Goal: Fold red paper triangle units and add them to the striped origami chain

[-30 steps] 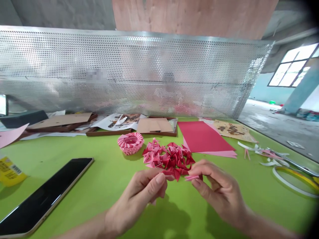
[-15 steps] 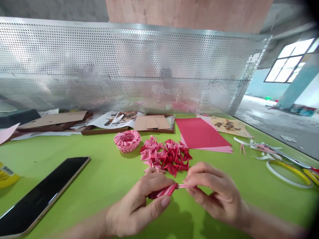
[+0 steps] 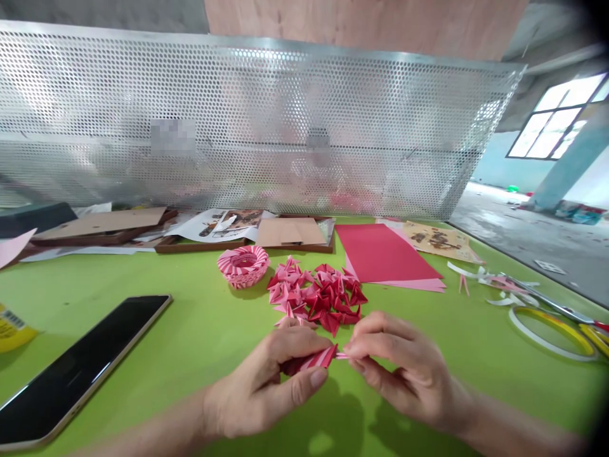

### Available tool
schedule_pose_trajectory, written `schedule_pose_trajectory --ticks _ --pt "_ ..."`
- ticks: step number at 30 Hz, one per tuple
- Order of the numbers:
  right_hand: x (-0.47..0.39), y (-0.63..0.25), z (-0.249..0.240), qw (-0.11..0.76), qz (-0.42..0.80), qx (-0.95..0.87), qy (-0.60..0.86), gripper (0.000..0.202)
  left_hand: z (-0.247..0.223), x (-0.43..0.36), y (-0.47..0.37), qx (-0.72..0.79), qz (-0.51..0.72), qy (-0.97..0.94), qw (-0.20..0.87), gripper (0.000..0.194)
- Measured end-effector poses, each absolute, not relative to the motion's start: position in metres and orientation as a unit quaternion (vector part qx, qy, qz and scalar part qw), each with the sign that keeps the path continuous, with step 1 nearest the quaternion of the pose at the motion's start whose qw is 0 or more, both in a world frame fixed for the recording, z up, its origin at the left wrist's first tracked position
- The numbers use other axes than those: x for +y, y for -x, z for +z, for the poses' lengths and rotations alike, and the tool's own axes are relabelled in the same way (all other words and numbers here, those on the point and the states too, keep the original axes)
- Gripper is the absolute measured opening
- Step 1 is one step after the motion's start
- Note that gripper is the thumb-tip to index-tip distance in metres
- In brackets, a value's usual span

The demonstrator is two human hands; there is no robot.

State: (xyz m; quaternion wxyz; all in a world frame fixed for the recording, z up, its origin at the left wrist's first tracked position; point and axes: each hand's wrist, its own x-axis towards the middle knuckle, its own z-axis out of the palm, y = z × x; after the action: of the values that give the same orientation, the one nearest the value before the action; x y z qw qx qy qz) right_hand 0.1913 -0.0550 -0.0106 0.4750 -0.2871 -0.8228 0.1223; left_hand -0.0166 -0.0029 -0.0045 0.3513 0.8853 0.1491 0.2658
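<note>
My left hand [image 3: 269, 374] is closed around a strip of interlocked folded paper pieces [image 3: 320, 360], striped red and pink; the palm and fingers hide much of it. Between thumb and fingers, my right hand [image 3: 399, 365] pinches a small light pink folded paper piece [image 3: 341, 355], whose narrow end meets the right end of the strip. Just beyond both hands lies a heap of loose folded paper pieces [image 3: 316, 295], pink on the left and red on the right. A round pink-and-white folded paper basket [image 3: 243, 266] sits left of the heap.
A phone [image 3: 83, 368] lies at left near a yellow tape roll [image 3: 14, 329]. Red and pink paper sheets [image 3: 385, 252] are behind the heap. Scissors [image 3: 552, 298], paper scraps and a tape ring [image 3: 552, 333] lie at right. Frames [image 3: 290, 233] line the perforated metal screen [image 3: 266, 127].
My right hand has shifted slightly left, bringing the pink piece closer to the strip, so less of it shows between the hands. The camera view has moved a little.
</note>
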Motion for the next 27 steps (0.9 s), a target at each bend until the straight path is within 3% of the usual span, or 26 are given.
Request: schedule_pose_trajectory --ticks 14,27 --pt "-0.052 -0.1915 -0.0116 0.47 0.121 -0.823 0.294 0.02 -0.0106 -0.0056 0.0193 0.179 0.278 -0.857 0.396 0.027" --pt "-0.0532 -0.1919 -0.0105 0.452 0.062 -0.841 0.29 0.016 -0.0092 -0.0073 0.0177 0.226 0.263 -0.784 0.515 0.032"
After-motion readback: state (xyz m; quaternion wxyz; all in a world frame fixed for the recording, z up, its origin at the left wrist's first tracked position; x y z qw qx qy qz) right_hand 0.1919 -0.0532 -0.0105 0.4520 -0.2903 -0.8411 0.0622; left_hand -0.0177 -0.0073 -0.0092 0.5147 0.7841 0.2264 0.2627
